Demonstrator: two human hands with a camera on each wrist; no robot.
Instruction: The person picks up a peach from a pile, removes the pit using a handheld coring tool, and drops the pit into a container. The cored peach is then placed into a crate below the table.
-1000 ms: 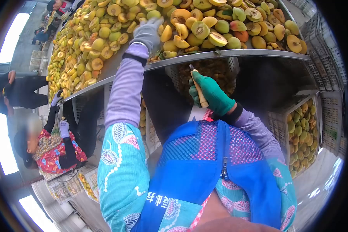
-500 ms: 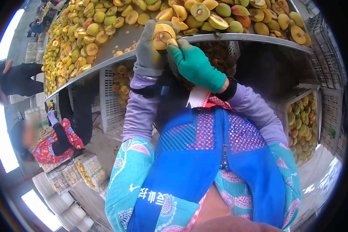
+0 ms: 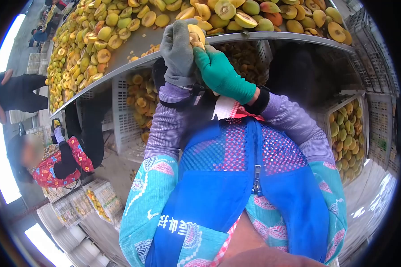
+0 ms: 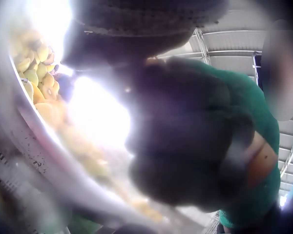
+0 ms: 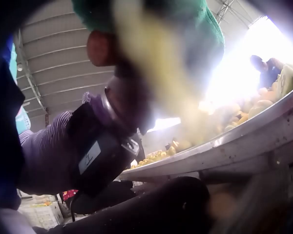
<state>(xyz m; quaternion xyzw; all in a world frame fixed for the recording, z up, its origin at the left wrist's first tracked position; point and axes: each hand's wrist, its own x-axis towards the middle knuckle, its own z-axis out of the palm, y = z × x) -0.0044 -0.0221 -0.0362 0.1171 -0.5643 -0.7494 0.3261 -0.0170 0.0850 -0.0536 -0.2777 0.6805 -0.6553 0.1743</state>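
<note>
My left hand [image 3: 178, 53], in a grey glove, grips a yellow peach half [image 3: 196, 33] just over the near edge of the metal sorting table [image 3: 280, 37]. Close against the fruit is my right hand [image 3: 225, 74] in a green glove, its thumb side at the lower cut side. Its fingers are curled; the wooden-handled tool it grips in the earlier view is now hidden by glove and fruit. In the right wrist view a blurred yellow shape [image 5: 156, 53] crosses the green glove. Dark, blurred glove fingers [image 4: 185, 131] fill much of the left wrist view.
Peach halves [image 3: 245, 20] are heaped along the table. Beneath it stand plastic crates, one with cut fruit [image 3: 140, 104]. A crate of greenish fruit [image 3: 347, 138] is at the right, beside stacked crates [image 3: 381, 115]. Another person in red [image 3: 60, 167] sits at the left.
My left hand has come from the pile down to the right hand with a peach half. My right hand has risen to meet it, tool in grip. The fruit has since turned more edge-on.
</note>
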